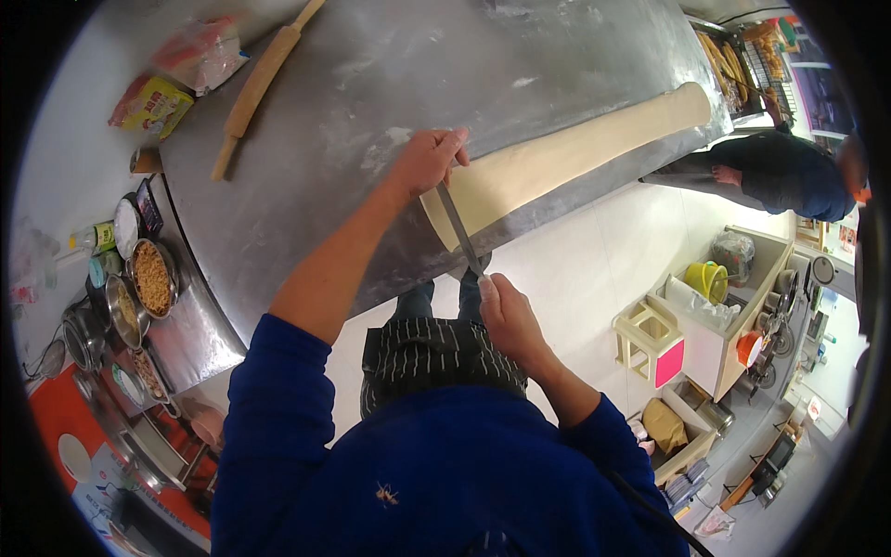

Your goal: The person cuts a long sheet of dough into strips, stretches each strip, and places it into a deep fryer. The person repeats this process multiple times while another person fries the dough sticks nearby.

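Note:
A long flat strip of dough (557, 163) lies along the near edge of a floured metal worktop (334, 230). Across its left end rests a long knife blade (457, 224). My right hand (510, 317) grips the knife's handle below the table edge. My left hand (429, 159) is at the far end of the blade, its fingers bent near the tip; whether they pinch the blade cannot be told. Farther left on the worktop lies a wooden rolling pin (257, 87).
Plastic food bags (156, 104) lie at the upper left. Metal bowls of chopped filling (152, 278) stand at left. A person (779, 170) stands at the worktop's right end by a tray of fried dough sticks (724, 66). A plastic stool (651, 341) is on the floor at right.

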